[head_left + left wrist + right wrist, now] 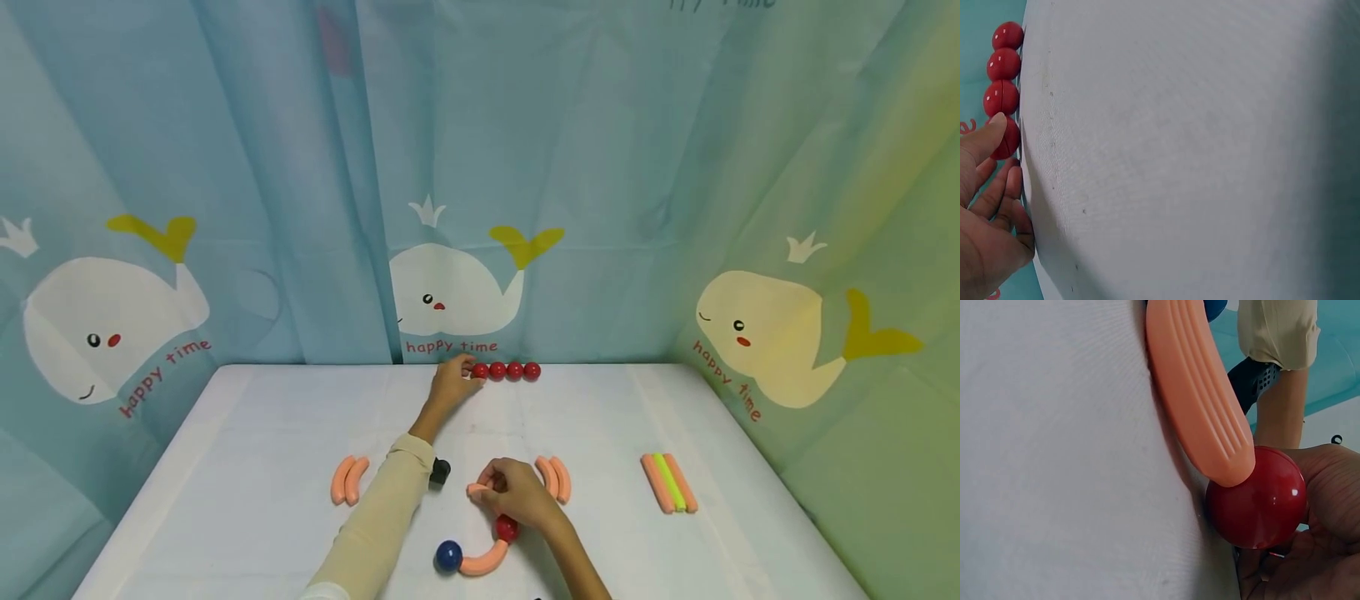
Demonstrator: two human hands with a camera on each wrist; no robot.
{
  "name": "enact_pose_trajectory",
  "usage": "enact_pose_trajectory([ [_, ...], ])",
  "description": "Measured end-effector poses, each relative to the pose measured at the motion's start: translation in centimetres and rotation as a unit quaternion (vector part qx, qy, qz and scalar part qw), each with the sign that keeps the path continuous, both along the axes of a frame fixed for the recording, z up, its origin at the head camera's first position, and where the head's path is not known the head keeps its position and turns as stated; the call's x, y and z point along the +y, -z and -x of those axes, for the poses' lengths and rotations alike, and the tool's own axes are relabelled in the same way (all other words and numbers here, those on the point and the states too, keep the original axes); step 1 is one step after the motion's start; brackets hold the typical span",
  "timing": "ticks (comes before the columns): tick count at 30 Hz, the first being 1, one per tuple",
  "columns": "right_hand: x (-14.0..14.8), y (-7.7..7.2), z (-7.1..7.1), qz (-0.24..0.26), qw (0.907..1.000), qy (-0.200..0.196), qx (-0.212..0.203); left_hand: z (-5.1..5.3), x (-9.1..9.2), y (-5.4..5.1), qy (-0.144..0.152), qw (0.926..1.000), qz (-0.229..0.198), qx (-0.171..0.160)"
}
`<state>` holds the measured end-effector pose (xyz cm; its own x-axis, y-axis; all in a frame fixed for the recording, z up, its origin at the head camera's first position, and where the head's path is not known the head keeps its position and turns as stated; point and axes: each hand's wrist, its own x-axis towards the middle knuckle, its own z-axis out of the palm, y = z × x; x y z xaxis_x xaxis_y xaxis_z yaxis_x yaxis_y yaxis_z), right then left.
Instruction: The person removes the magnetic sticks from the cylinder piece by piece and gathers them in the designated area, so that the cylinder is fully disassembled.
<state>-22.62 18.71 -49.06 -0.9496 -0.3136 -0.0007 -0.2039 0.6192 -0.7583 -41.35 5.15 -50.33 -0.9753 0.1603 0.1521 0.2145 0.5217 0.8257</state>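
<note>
Far back on the table, my left hand (450,382) pinches the leftmost red ball (480,371) of a row of several touching red balls (514,372). The left wrist view has the thumb (992,132) over that end ball (1009,140), fingers behind it. Nearer the front, my right hand (519,493) pinches a short orange rod (476,490), mostly hidden by the fingers. Just below this hand, a curved orange rod (483,561) joins a blue ball (449,556) to a red ball (506,528). Large in the right wrist view are the curved rod (1200,394) and red ball (1257,499).
Two curved orange rods (349,480) lie to the left, and two more (553,480) lie beside my right hand. Farther right are two straight orange rods with a yellow-green rod (670,483) between them. A curtain (600,167) hangs behind the white table (285,417).
</note>
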Motion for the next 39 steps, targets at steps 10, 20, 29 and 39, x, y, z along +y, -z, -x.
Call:
enact_pose_trajectory([
  [10,0.0,0.6,0.0,-0.015,0.9994,0.024,0.021,-1.3,-0.6,-0.6,0.011,0.9984,-0.027,-0.048],
  [20,-0.2,0.9,-0.3,-0.026,0.9978,0.053,0.030,-6.6,-3.0,-0.9,0.058,0.9951,0.038,-0.071],
  [29,-0.2,0.3,0.6,-0.008,0.9987,0.034,0.036,-12.7,-5.9,-2.0,0.161,0.9814,0.088,-0.054],
  [39,-0.3,0.4,0.6,0.003,0.9988,-0.024,0.044,-17.1,-8.1,-1.5,0.167,0.9829,0.071,-0.031],
])
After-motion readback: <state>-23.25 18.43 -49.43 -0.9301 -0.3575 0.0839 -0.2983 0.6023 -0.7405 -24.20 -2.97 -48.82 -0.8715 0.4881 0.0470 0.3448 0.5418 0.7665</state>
